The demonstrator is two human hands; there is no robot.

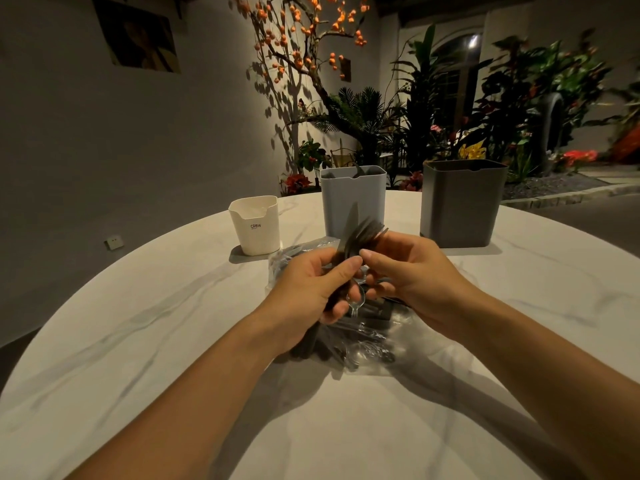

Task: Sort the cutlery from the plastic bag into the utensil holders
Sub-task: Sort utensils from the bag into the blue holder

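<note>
A clear plastic bag (367,344) with dark cutlery inside lies on the white marble table (173,341) in front of me. Above it, my left hand (311,289) grips a bunch of dark cutlery (360,233), fork tines and a knife tip fanned upward, plus a clear plastic spoon hanging below. My right hand (412,275) pinches pieces of the same bunch from the right. Behind stand three holders: a small cream one (256,226) at left, a light grey one (353,199) in the middle with a dark utensil tip showing, and a dark grey one (462,202) at right.
The round table's far edge runs just behind the holders. Beyond it are potted plants (485,109), a tree with orange fruit and a wall. Bare tabletop lies to the left, right and front of the bag.
</note>
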